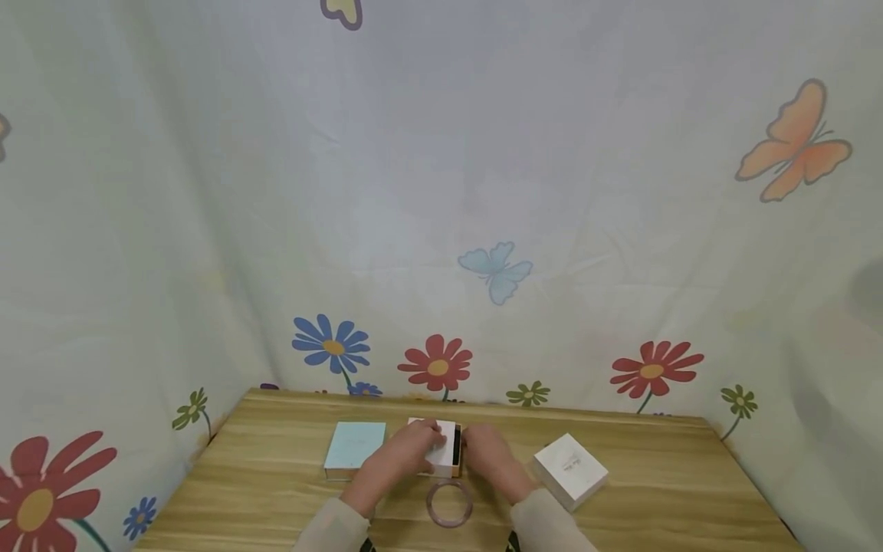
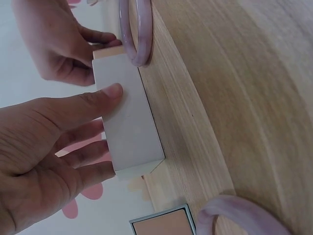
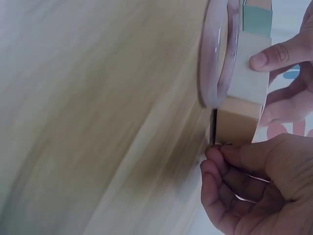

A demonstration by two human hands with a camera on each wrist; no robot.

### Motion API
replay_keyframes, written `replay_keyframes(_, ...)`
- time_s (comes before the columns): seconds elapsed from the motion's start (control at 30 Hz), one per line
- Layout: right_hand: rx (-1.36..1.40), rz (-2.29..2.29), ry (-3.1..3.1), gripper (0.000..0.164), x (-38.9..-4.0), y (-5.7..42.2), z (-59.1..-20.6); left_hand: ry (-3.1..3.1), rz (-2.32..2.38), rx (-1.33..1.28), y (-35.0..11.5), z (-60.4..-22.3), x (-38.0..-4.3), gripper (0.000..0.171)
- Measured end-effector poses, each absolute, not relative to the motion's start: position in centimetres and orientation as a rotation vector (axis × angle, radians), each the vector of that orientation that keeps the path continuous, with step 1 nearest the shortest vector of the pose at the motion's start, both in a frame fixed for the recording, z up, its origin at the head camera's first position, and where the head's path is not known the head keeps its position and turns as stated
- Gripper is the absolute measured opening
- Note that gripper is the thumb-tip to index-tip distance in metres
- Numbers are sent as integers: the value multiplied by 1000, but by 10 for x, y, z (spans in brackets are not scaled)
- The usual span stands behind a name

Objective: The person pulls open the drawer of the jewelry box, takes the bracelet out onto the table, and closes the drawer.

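A small white box [image 1: 444, 461] is held near the middle of the wooden table [image 1: 662, 475], with a tan inner drawer [image 3: 237, 125] partly drawn out at its right end. The white sleeve of the box is gripped by the left hand [image 1: 412, 446] — thumb laid on the near face, fingers set behind. The drawer's outer end is pinched between thumb and fingertips of the right hand [image 1: 487, 454]; whether a tab is caught there cannot be told. A lavender bangle [image 1: 450, 524] is seen lying just on the near side of the box, and a second bangle [image 2: 237, 208] is shown in the left wrist view, near a pale blue box [image 1: 355, 445] placed to the left. Another white box [image 1: 571, 469] is set at the right, turned at an angle — beyond it, the table is backed by a flowered cloth [image 1: 386, 192].
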State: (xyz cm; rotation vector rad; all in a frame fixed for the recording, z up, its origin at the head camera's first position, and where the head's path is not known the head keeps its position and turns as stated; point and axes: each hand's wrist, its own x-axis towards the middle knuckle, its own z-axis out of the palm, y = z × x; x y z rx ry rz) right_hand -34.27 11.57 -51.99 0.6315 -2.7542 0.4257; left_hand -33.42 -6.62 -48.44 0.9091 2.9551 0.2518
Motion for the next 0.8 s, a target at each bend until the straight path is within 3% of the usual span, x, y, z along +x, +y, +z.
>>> replay_keyframes(0.8,605,540,-2778,20,-341,103,-517,2953,231,910,-65,-486,-337,45)
